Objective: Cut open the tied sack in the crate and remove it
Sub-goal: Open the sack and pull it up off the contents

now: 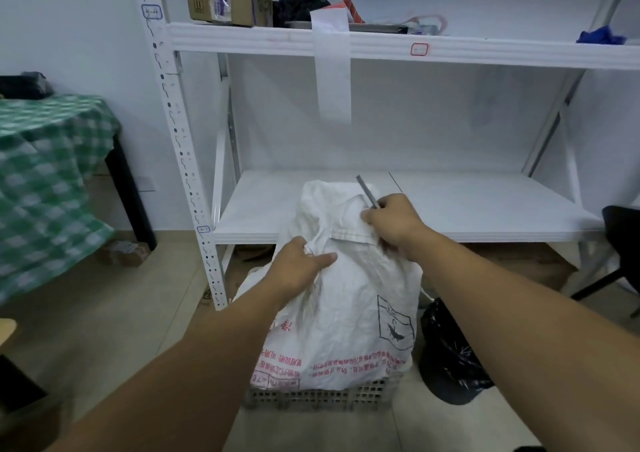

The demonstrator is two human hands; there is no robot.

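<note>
A white woven sack (346,313) with red and black print stands upright in a grey perforated crate (322,398) on the floor. Its neck is bunched and tied at the top. My left hand (301,261) grips the sack at the bunched neck, thumb laid across the fabric. My right hand (393,223) rests on the folded top flap and holds a thin grey blade (367,191) that points up and away from me.
A white metal shelving unit (398,205) stands right behind the crate, its lower shelf bare. A black bag (450,354) sits to the crate's right. A table with a green checked cloth (45,181) is at the left. Boxes sit on the upper shelf.
</note>
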